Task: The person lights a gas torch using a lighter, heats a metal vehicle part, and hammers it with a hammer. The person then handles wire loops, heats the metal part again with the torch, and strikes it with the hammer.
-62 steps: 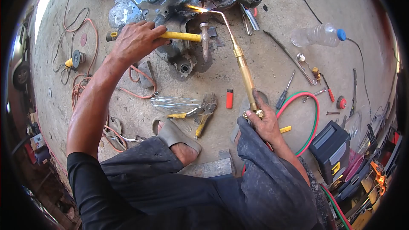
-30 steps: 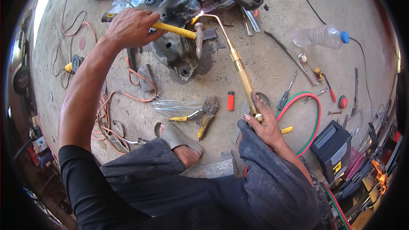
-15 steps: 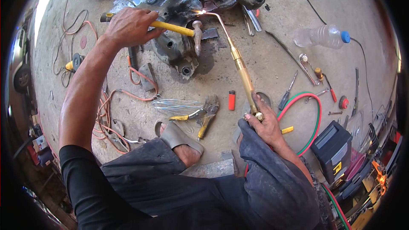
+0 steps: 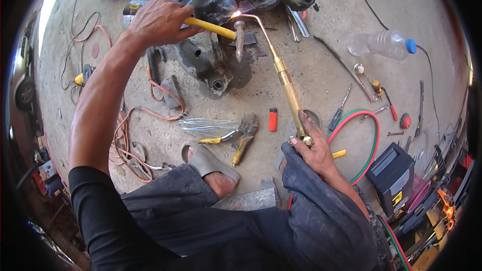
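My left hand [image 4: 159,22] is closed around the yellow handle of a ball-peen hammer [image 4: 213,28]. The hammer's head hangs close by the bright glow at the torch tip; whether it touches the metal I cannot tell. In my right hand [image 4: 312,145] is a brass gas torch [image 4: 288,93], gripped low near its valve, its thin bent neck pointing up and to the left. A flame burns at its tip against a dark metal car part [image 4: 201,62] with holes, a thick curved arm and a light blue-grey patch.
Red and green hoses [image 4: 374,145] curve away on the right, near a black toolbox [image 4: 391,175]. A red lighter [image 4: 272,119], pliers [image 4: 246,130], a wire bundle [image 4: 208,126], a screwdriver [image 4: 340,108] and a plastic bottle [image 4: 381,45] lie on the concrete. An orange cable [image 4: 160,115] snakes across the left.
My left hand has moved the hammer slightly right and up, bringing its head nearer the flame. The metal part has shifted slightly left; the torch has hardly moved.
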Available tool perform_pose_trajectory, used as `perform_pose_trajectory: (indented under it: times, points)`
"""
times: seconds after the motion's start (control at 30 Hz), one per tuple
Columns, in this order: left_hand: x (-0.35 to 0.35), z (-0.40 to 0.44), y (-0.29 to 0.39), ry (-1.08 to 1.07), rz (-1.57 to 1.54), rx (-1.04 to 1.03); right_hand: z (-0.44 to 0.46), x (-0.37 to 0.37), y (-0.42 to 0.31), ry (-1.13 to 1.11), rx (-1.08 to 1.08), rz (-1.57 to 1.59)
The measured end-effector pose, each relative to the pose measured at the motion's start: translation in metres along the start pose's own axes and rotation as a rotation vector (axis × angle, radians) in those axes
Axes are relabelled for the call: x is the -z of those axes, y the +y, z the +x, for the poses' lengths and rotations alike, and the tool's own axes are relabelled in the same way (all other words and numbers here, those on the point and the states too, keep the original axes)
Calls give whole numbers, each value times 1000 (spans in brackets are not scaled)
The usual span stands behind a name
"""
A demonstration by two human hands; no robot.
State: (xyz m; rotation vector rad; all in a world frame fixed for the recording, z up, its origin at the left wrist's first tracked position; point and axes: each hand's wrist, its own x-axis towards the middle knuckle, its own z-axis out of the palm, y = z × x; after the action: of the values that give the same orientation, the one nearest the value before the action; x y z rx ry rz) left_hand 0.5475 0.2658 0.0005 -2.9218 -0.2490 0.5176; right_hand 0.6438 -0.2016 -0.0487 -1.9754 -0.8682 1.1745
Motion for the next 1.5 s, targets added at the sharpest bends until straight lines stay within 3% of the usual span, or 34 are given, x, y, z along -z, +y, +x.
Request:
perform_pose_trajectory:
  times: [0.27,0.57,0.77,0.87,1.0,1.1,1.13,1.23,1.27,1.37,1.4,1.5]
  points:
    - [4,7,2,44,28,-74,6,1,1,7,58,-9]
    - [1,15,-8,-46,46,7,4,1,1,15,56,-38]
    - [-2,19,-1,24,16,-103,-3,9,0,3,4,47]
    - [-5,24,-3,-65,57,62,-6,12,3,4,-12,116]
    - [-15,17,-10,99,21,-141,-8,17,0,9,-28,103]
    - [-12,25,-12,-33,86,22,-6,17,1,-5,-7,114]
    - [-5,22,-3,11,92,34,-3,17,1,1,5,107]
    - [-14,18,-4,162,45,-148,-10,14,1,-2,-18,111]
    - [-14,21,0,57,37,-8,-9,14,0,1,-32,124]
    - [-14,19,6,20,58,-3,-7,16,4,24,-5,144]
    - [-12,15,7,84,46,-88,-9,15,7,33,6,151]
    - [-18,19,-4,47,5,20,-9,18,2,32,-33,160]
